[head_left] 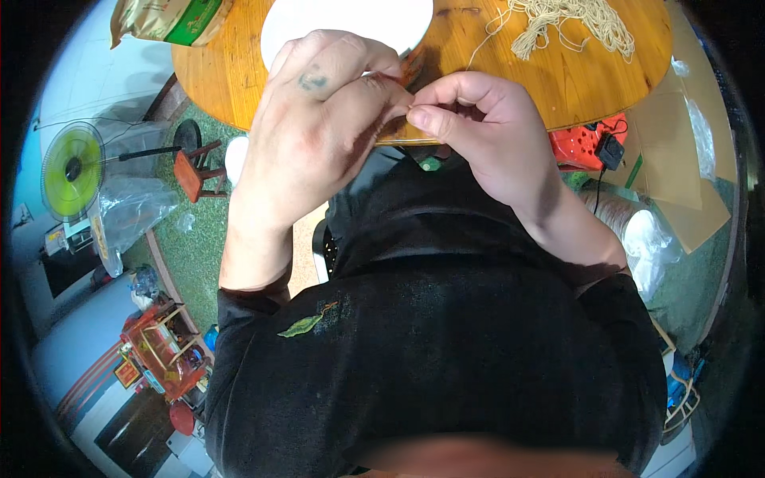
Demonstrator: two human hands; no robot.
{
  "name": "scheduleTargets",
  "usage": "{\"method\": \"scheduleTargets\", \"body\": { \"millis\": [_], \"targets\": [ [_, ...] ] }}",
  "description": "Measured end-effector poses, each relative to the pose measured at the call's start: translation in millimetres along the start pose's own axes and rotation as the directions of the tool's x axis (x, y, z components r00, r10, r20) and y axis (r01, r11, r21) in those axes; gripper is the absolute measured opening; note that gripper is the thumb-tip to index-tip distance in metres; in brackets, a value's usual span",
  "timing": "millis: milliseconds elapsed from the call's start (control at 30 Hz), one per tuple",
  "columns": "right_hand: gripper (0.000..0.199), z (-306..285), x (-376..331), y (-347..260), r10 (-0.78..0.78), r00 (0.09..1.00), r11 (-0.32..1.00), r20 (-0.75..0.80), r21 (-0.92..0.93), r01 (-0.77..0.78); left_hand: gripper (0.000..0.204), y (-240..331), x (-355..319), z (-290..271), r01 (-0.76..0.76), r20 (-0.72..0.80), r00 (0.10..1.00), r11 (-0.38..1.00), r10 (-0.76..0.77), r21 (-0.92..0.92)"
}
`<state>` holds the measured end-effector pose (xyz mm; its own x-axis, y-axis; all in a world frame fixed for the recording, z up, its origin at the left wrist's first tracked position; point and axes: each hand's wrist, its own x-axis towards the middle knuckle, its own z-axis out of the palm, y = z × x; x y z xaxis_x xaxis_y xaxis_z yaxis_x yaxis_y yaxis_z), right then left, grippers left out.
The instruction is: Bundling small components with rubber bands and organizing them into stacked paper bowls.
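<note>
My left hand (319, 119), with a dark mark on its back, is held in front of a white round plate-like surface (351, 20) on the wooden table. Its thumb and forefinger are pinched together, meeting the fingertips of my right hand (490, 123). A beige string (478, 54) comes down from a loose tangled heap of string (570, 24) to my right hand. Only a tiny tan bit shows between the fingertips; the rest is hidden by my fingers. Both hands are closed, above the table's near edge.
The round wooden table (550, 92) carries a beige and green bag (171, 20) at the far left. A red basket-like object (578, 147) and cardboard (661, 151) lie right of the table. On the left stand a green fan (73, 169) and a small wooden stool (191, 175).
</note>
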<state>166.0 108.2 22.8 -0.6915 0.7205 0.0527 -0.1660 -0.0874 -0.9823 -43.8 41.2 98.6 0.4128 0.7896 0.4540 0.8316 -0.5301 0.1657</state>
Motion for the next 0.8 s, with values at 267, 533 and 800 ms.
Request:
{"method": "scheduleTargets", "body": {
  "millis": [267,533,800],
  "targets": [
    [0.014,7.6,5.9,20.5,0.025,0.998,0.964,-0.057,0.266,-0.009,0.018,-9.2,0.4,-1.1,0.052,-0.011,0.998,0.990,-0.054,-0.129],
    [0.018,24.8,14.9,26.7,0.129,0.963,0.957,-0.235,0.284,-0.059,0.023,-31.3,8.7,-5.8,0.277,0.151,0.958,0.930,-0.246,-0.241],
    [0.021,31.5,16.9,25.4,0.194,0.955,0.919,-0.224,0.382,-0.097,0.022,-34.3,10.0,-7.2,0.395,0.299,0.902,0.871,-0.310,-0.291]
  ]
}}
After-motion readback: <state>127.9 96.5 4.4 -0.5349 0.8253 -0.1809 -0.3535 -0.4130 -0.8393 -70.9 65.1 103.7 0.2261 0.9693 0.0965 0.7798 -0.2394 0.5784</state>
